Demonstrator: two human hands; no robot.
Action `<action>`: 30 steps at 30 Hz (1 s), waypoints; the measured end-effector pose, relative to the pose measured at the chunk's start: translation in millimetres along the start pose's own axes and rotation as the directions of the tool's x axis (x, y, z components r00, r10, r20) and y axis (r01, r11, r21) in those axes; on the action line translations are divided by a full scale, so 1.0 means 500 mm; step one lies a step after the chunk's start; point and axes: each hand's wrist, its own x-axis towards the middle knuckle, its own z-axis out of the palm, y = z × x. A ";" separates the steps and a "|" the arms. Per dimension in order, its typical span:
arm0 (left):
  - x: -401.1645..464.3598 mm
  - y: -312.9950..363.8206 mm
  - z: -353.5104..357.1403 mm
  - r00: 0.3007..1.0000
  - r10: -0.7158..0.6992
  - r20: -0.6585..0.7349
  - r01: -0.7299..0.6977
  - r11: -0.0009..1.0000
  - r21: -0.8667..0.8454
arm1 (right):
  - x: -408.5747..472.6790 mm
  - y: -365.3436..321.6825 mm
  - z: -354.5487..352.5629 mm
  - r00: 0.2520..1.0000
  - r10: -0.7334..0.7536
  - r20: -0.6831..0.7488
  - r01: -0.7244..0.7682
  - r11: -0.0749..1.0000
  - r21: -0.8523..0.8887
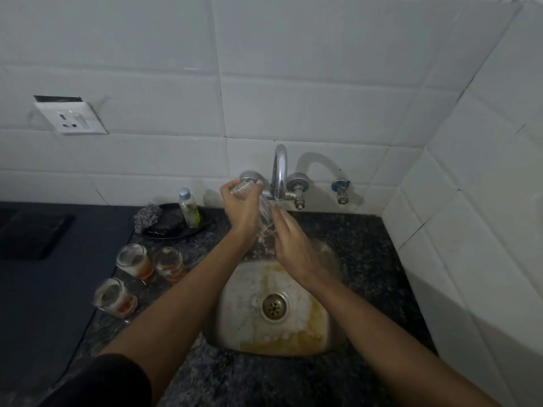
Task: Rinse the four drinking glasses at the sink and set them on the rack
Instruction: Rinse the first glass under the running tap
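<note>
My left hand (241, 208) grips a clear drinking glass (264, 210), tilted with its base up and its mouth down, under the chrome tap (280, 171) above the steel sink (235, 295). My right hand (291, 245) touches the glass near its mouth with straight fingers. Water splashes below the glass. Three more glasses with orange residue stand on the counter left of the sink: one (133, 259), a second (170, 264) beside it, and a third (113, 296) nearer to me.
A black dish (205, 218) behind the glasses holds a scrubber (148, 217) and a small bottle (189, 208). A dark stove top (44, 259) lies at the left. White tiled walls close in at the back and right. The sink bottom shows yellowish stains.
</note>
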 end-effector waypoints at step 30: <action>-0.007 -0.009 -0.019 0.765 -0.491 0.416 0.557 0.829 -0.046 | 0.054 -0.013 -0.010 0.944 0.190 -0.271 -0.123 0.961 0.247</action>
